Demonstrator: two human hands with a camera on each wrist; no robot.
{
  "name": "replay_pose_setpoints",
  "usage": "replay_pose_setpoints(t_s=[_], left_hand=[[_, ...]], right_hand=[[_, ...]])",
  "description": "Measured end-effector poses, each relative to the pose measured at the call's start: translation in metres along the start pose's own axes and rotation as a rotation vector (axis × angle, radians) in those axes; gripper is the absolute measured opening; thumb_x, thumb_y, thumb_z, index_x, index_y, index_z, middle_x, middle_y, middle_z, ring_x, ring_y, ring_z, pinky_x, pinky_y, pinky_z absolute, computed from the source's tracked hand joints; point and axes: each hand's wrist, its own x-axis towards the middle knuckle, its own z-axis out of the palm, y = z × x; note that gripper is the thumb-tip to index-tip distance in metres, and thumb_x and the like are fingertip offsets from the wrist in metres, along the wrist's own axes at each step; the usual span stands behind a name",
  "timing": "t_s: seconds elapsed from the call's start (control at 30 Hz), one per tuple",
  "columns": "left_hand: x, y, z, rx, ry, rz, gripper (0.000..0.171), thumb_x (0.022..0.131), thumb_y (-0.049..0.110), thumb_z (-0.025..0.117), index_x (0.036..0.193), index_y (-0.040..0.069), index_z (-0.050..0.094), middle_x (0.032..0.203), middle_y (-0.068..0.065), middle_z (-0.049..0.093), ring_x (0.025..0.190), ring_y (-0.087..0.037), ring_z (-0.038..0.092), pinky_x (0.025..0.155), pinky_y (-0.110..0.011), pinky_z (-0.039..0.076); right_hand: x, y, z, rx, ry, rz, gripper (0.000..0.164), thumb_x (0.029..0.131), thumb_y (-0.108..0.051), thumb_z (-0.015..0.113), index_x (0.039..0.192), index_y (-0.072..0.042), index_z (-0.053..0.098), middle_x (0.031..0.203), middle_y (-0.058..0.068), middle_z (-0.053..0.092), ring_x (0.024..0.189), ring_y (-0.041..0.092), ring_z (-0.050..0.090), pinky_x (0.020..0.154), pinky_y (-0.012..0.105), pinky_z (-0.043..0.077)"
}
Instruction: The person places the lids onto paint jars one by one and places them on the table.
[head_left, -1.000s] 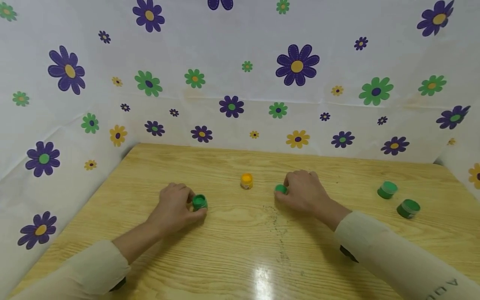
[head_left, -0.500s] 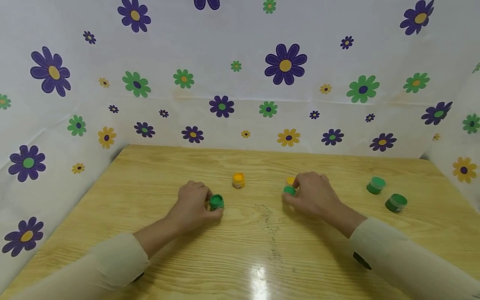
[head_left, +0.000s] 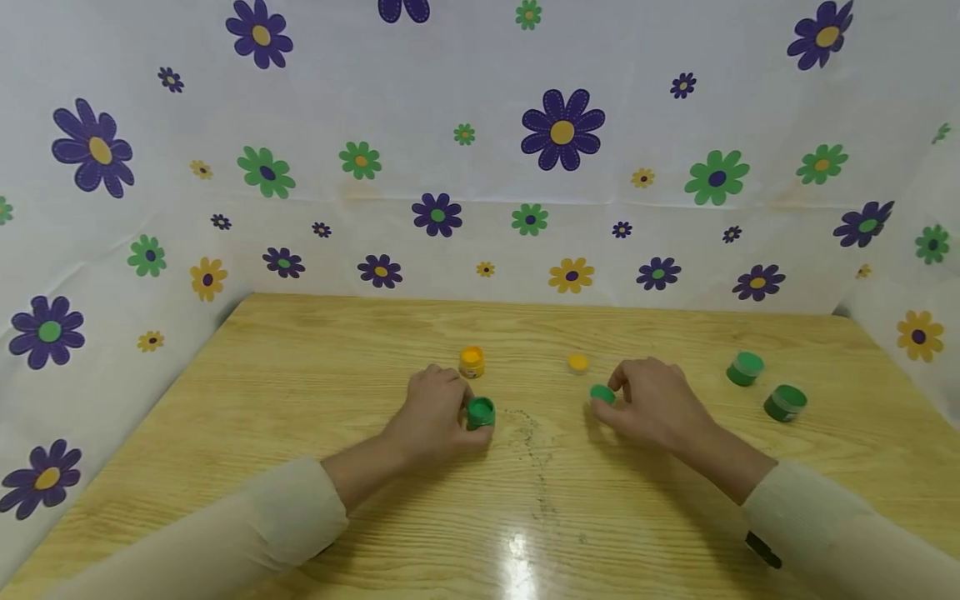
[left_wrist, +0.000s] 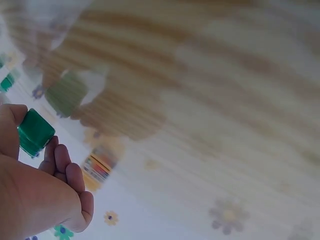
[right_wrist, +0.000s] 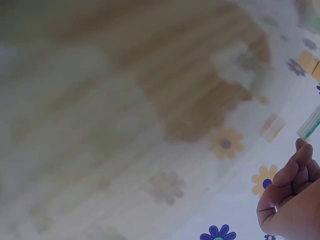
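Note:
My left hand point(head_left: 438, 417) grips a small green paint jar point(head_left: 481, 412) between thumb and fingers; its top is off and green paint shows inside. The same green jar point(left_wrist: 36, 132) appears at the left edge of the left wrist view. To the right, my right hand point(head_left: 656, 407) pinches a round green lid point(head_left: 602, 395) by its edge. That lid point(right_wrist: 311, 124) is seen edge-on in the right wrist view, cut off by the frame. Behind the left hand stands an uncovered yellow paint jar point(head_left: 472, 362). A yellow lid point(head_left: 577, 363) lies on the table beyond the right hand.
Two green jars with lids on, one farther back point(head_left: 745, 368) and one nearer point(head_left: 786, 403), stand on the right of the wooden table point(head_left: 360, 333). A flower-patterned cloth point(head_left: 450, 100) encloses the back and sides. Dark specks mark the table's middle.
My left hand has carried the green jar to the right, nearer the right hand. The right hand has drawn slightly right and nearer with the green lid, uncovering the yellow lid. The head view has turned slightly right.

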Motion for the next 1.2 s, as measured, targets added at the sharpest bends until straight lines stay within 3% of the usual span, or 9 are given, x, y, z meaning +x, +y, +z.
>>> replay_pose_setpoints(t_s=[0.27, 0.57, 0.73, 0.83, 0.97, 1.07, 1.2], left_hand=[[0.002, 0.022, 0.007, -0.012, -0.030, 0.071, 0.033, 0.076, 0.036, 0.077, 0.083, 0.007, 0.066, 0.085, 0.000, 0.058, 0.090, -0.022, 0.049, 0.101, -0.056, 0.037], [-0.005, 0.042, 0.014, -0.047, -0.090, 0.104, 0.031, 0.075, 0.035, 0.076, 0.085, 0.008, 0.065, 0.086, 0.002, 0.059, 0.086, -0.018, 0.045, 0.097, -0.050, 0.037], [-0.013, 0.055, 0.016, -0.013, -0.117, 0.119, 0.031, 0.076, 0.037, 0.075, 0.086, 0.009, 0.066, 0.087, 0.005, 0.058, 0.086, -0.014, 0.045, 0.099, -0.049, 0.039], [-0.019, 0.064, 0.017, -0.005, -0.136, 0.117, 0.032, 0.078, 0.039, 0.075, 0.087, 0.010, 0.066, 0.087, 0.005, 0.059, 0.086, -0.013, 0.046, 0.100, -0.050, 0.040], [-0.026, 0.075, 0.018, -0.032, -0.168, 0.116, 0.033, 0.078, 0.040, 0.077, 0.086, 0.010, 0.066, 0.088, 0.007, 0.059, 0.086, -0.011, 0.047, 0.100, -0.050, 0.040], [-0.028, 0.080, 0.017, -0.067, -0.169, 0.109, 0.032, 0.078, 0.039, 0.077, 0.086, 0.010, 0.067, 0.087, 0.007, 0.060, 0.085, -0.010, 0.047, 0.099, -0.050, 0.040], [-0.026, 0.082, 0.018, -0.123, -0.159, 0.080, 0.027, 0.077, 0.037, 0.077, 0.080, 0.012, 0.067, 0.084, 0.009, 0.060, 0.082, -0.010, 0.047, 0.098, -0.050, 0.040]], right_hand=[[-0.016, -0.002, -0.004, 0.048, -0.011, -0.004, 0.034, 0.086, -0.036, 0.067, 0.097, -0.004, 0.070, 0.067, -0.003, 0.054, 0.062, 0.013, 0.046, 0.064, 0.033, 0.040], [-0.033, -0.017, -0.002, 0.107, -0.010, -0.054, 0.029, 0.084, -0.035, 0.072, 0.093, -0.008, 0.070, 0.066, -0.005, 0.052, 0.064, 0.011, 0.044, 0.067, 0.031, 0.039], [-0.041, -0.029, -0.001, 0.141, -0.015, -0.070, 0.026, 0.084, -0.036, 0.073, 0.092, -0.011, 0.069, 0.067, -0.005, 0.050, 0.065, 0.011, 0.043, 0.067, 0.030, 0.037], [-0.045, -0.037, 0.000, 0.180, 0.007, -0.074, 0.024, 0.084, -0.034, 0.073, 0.091, -0.011, 0.068, 0.068, -0.003, 0.049, 0.065, 0.011, 0.042, 0.058, 0.025, 0.038], [-0.050, -0.045, 0.003, 0.231, 0.099, -0.094, 0.021, 0.082, -0.028, 0.075, 0.088, -0.011, 0.066, 0.069, -0.004, 0.049, 0.065, 0.011, 0.043, 0.056, 0.023, 0.039], [-0.053, -0.050, 0.004, 0.273, 0.152, -0.068, 0.019, 0.080, -0.024, 0.077, 0.087, -0.011, 0.064, 0.070, -0.004, 0.049, 0.067, 0.012, 0.045, 0.058, 0.023, 0.040], [-0.057, -0.056, 0.005, 0.377, 0.120, 0.022, 0.019, 0.081, -0.022, 0.076, 0.089, -0.011, 0.063, 0.073, -0.002, 0.049, 0.068, 0.013, 0.045, 0.058, 0.023, 0.040]])
